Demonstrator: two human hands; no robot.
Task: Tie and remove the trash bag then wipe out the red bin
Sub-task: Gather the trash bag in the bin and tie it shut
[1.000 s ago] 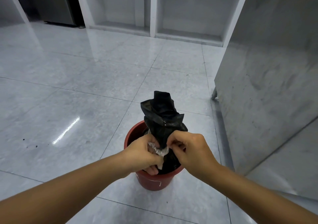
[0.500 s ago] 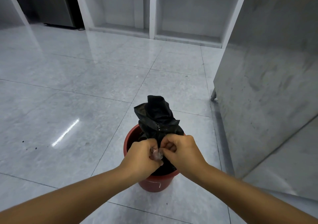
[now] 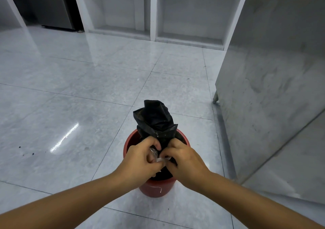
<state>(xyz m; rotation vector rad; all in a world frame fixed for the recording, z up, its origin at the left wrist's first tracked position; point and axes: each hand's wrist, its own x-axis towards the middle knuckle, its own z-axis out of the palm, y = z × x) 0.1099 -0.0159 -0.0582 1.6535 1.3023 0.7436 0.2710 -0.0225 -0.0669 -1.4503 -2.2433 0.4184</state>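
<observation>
A small red bin stands on the tiled floor below me. A black trash bag sits inside it, its gathered top sticking up above the rim. My left hand and my right hand meet at the bag's neck, just over the bin's mouth. Both pinch a thin clear plastic strip that lies against the neck. My fingers hide the neck itself and most of the bin's inside.
A tall grey marble counter side rises close on the right, with a metal foot at its base. White open cabinets line the far wall. Glossy grey floor tiles spread to the left and ahead.
My hands have closed in together at the bag's neck, and the loose clear strip that hung down is now drawn up tight between my fingers. The bag's top has sunk slightly lower.
</observation>
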